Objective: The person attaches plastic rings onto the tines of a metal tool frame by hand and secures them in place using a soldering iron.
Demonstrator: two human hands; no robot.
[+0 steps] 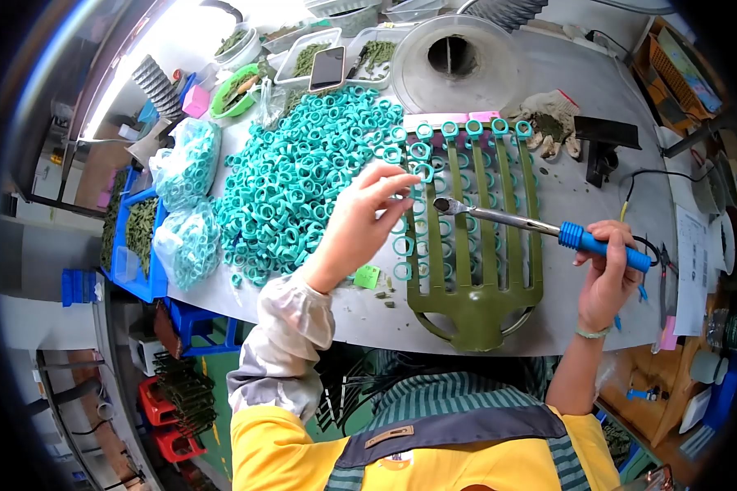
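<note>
My right hand grips the blue handle of a soldering-iron-like tool, whose dark spoon-shaped tip hangs over the left part of an olive-green slotted rack. Just left of that tip, my left hand has its fingers bent together near the teal rings at the rack's left edge; what they hold, if anything, is too small to tell. Teal rings stand along the rack's top ends, one of them a ring. Further left spreads a large heap of teal rings.
Bags of rings and a blue tray lie at the left. Behind are tubs of green bits, a phone and a round clear cover. A glove and black stand are at the right.
</note>
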